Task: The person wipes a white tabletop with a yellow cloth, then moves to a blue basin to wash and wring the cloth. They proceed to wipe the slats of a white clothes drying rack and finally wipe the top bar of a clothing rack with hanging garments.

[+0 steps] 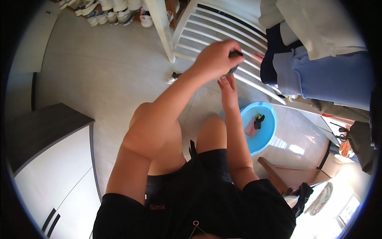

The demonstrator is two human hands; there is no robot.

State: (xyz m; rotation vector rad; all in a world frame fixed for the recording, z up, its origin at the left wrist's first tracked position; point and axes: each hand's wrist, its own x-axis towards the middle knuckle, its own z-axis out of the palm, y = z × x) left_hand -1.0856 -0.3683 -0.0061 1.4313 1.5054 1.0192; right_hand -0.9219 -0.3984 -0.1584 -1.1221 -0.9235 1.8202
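Observation:
My left hand [219, 58], at the upper centre, is closed on a small dark item with a patch of yellow [232, 70], probably cloth such as a sock. Just below it, my right hand [229, 89] points its fingers up at the item's lower edge; whether they grip it is hidden. Both hands are in front of a white slatted rack [203, 26]. Right of my right forearm stands a light-blue plastic basin [273, 119], holding a pink cloth [251, 129] and a black piece with yellow [259, 122].
Folded blue and grey garments [331, 79] hang or lie at the upper right. Several pairs of shoes [119, 15] line the top. A small black-and-white item [174, 77] lies on the tiled floor. A dark-topped white cabinet [56, 161] stands left, a brown wooden piece of furniture [298, 173] lower right.

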